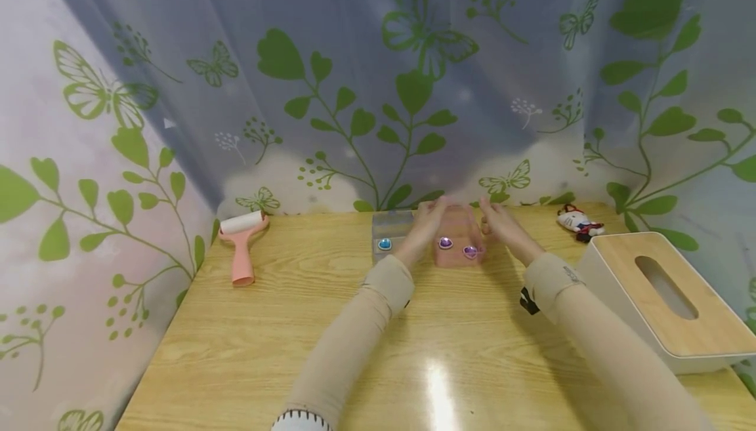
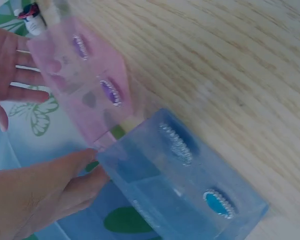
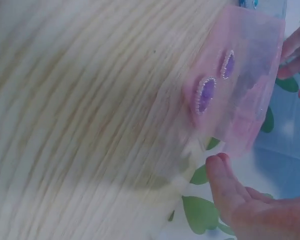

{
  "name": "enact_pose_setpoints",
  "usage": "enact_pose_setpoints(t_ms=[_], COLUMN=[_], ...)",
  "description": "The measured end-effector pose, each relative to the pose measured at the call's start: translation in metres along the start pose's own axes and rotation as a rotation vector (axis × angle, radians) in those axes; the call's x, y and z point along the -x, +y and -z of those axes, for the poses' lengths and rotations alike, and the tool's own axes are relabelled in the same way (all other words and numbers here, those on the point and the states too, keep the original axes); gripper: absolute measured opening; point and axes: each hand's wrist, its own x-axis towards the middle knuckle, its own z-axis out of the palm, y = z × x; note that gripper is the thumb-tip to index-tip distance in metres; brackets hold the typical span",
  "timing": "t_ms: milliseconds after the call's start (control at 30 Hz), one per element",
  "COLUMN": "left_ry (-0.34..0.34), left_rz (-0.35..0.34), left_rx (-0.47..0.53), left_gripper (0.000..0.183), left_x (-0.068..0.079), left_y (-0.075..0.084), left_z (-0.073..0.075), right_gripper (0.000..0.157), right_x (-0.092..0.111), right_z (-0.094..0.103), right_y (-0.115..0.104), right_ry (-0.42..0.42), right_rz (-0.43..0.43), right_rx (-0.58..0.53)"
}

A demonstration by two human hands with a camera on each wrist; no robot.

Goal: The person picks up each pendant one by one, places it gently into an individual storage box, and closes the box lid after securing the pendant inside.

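Note:
Two see-through plastic boxes stand side by side at the back of the table: a pink box point(image 1: 459, 234) with purple jewels and a clear bluish box point(image 1: 391, 226) with blue jewels. The left hand point(image 1: 426, 224) is at the pink box's left side, its fingertips by the corner between both boxes; whether they touch is unclear. To the right of the pink box is the right hand point(image 1: 501, 222), palm turned toward it, fingers extended. In the right wrist view, the right hand point(image 3: 260, 205) has its fingertips close to the end of the pink box point(image 3: 235, 85), holding nothing.
A pink-handled lint roller point(image 1: 242, 247) lies at the left rear of the table point(image 1: 283, 332). A small plush cat charm point(image 1: 580, 222) sits at the right rear. In front of it stands a white tissue box point(image 1: 626, 306) with a wooden lid. A patterned curtain point(image 1: 366, 90) hangs directly behind.

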Motion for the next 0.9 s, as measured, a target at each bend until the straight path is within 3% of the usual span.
enact_pose_setpoints(t_ms=[233, 433, 567, 767, 900], left_ry=[-0.008, -0.004, -0.009, 0.004, 0.048], left_rz=[0.067, 0.086, 0.081, 0.053, 0.0], left_rx=[0.081, 0.173, 0.195, 0.106, 0.001], left_gripper=[0.069, 0.073, 0.076, 0.091, 0.081], left_x=[-0.006, -0.009, -0.007, -0.002, 0.0], left_y=[-0.008, -0.01, -0.008, -0.006, -0.005], left_z=[-0.005, -0.005, -0.005, -0.005, -0.007], right_gripper=[0.087, 0.085, 0.083, 0.08, 0.081], right_x=[-0.003, -0.007, -0.008, -0.006, -0.003], right_z=[-0.004, -0.008, -0.008, -0.009, -0.011], right_y=[0.0, 0.0, 0.001, 0.001, -0.001], right_ry=[-0.04, -0.04, -0.035, -0.011, 0.055], right_rz=[-0.042, -0.083, -0.076, -0.038, 0.008], right_rx=[-0.025, -0.175, -0.194, -0.184, -0.121])
